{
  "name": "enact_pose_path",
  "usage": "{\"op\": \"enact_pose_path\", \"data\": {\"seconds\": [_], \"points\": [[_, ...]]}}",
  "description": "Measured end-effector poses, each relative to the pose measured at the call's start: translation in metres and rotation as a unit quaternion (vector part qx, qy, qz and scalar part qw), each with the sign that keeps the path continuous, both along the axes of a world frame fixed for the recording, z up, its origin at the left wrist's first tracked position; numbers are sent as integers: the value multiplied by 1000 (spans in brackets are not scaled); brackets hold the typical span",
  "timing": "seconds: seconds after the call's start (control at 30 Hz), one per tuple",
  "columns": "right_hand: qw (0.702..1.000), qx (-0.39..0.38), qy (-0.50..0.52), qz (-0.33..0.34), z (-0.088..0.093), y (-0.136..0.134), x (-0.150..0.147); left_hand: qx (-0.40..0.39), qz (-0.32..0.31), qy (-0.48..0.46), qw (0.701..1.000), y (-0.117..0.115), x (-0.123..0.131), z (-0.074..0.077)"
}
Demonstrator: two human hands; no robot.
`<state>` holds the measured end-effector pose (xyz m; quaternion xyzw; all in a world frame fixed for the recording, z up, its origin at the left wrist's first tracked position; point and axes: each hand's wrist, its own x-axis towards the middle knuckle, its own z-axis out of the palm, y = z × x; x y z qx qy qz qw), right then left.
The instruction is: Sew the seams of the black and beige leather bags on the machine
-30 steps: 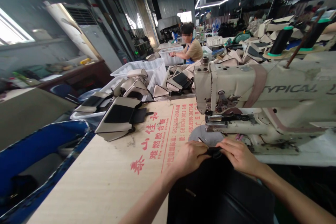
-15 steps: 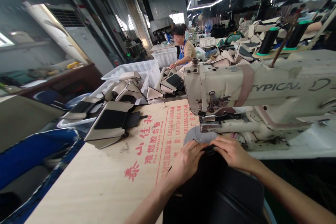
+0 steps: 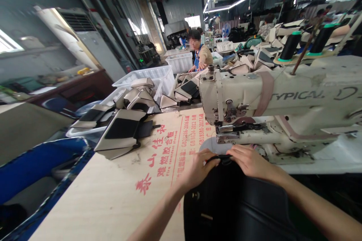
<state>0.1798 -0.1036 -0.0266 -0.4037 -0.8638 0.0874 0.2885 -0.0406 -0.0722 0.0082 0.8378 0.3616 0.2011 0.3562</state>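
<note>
Left hand [image 3: 198, 170]: fingers drawn back, pinching black piece [image 3: 223, 199]
Right hand [image 3: 251, 162]: pinches it too
Edge [image 3: 221, 157]: more exposed, off machine [image 3: 240, 92]

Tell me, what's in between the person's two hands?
The upper edge of the black piece lies between the left hand and the right hand, and both hold it; the head view shows this.

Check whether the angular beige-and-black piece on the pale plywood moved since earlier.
No; the piece keeps its place beside the large red printed lettering.
</note>
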Motion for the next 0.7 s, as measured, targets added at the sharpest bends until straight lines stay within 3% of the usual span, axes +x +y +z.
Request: {"op": "enact_pose_path", "data": {"seconds": [0.1, 0.2, 0.27, 0.37, 0.43, 0.57, 0.7], "points": [[1000, -12, 15, -16, -3, 5, -2, -82, -6, -20, 996, 0, -14, -4], [999, -25, 31, -20, 0, 11, -5, -144, 56, -41, 987, -4, -17, -17], [997, -38, 57, -29, 4, 14, -10, -126, 133, -46, 982, -4, -12, -23], [980, -91, 156, -82, 8, 13, -25, -10, 216, -15, 976, 13, -3, -15], [937, -158, 283, -128, 1, 13, -41, 56, 195, 47, 978, 34, 1, -1], [801, -278, 504, -163, -34, 22, -75, 79, 97, 148, 981, 86, 9, 16], [748, -317, 558, -168, -63, 38, -91, 88, 77, 141, 983, 120, 20, 7]]}}
